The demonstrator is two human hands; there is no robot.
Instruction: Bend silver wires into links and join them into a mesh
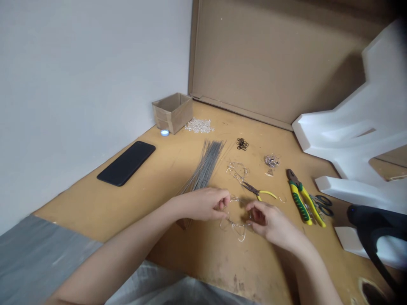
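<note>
Between my two hands hangs a thin silvery wire ring (235, 224) with looped bends along it, held above the table near its front edge. My left hand (211, 204) pinches its left side, fingers curled together. On the right side, my right hand (265, 218) grips the ring with bent fingers and thumb. Just beyond lie yellow-handled needle-nose pliers (259, 191) and another bent wire piece (238, 170). A bundle of straight grey wires (206, 165) lies behind my left hand, its near end partly hidden by my wrist.
At the back stand a small cardboard box (173, 112), a pile of clear bits (199, 125) and a blue-rimmed cap (164, 133). A black phone (126, 163) lies left. Black rings (242, 144), a wire clump (272, 160), green-yellow pliers (303, 199), scissors (322, 204) and white foam (337, 131) are rightward.
</note>
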